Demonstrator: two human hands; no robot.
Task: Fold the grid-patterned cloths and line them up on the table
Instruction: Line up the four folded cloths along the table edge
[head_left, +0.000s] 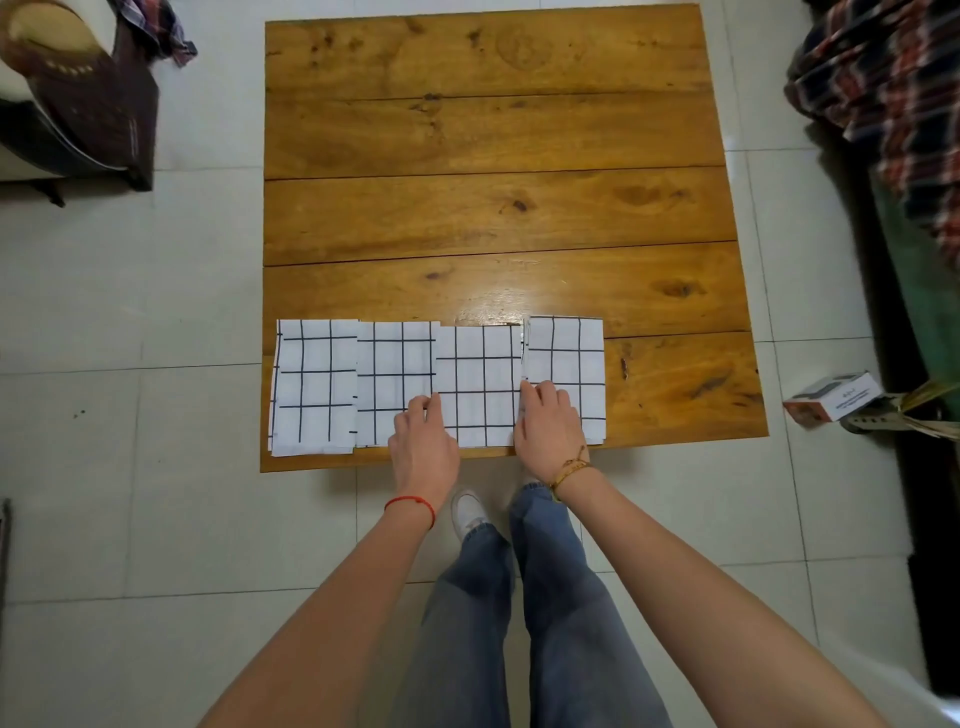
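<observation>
Several folded white cloths with black grid lines lie side by side along the near edge of the wooden table. From the left: the first cloth, the second cloth, the third cloth, the fourth cloth. My left hand rests on the seam between the second and third cloths, fingers bent at the third cloth's left edge. My right hand lies on the fourth cloth's near left corner, fingers at its left edge beside the third cloth.
A small cardboard box sits on the tiled floor right of the table. Plaid fabric is piled at the far right, and a dark chair with cloth stands at the far left. My legs and a white shoe are below the table edge.
</observation>
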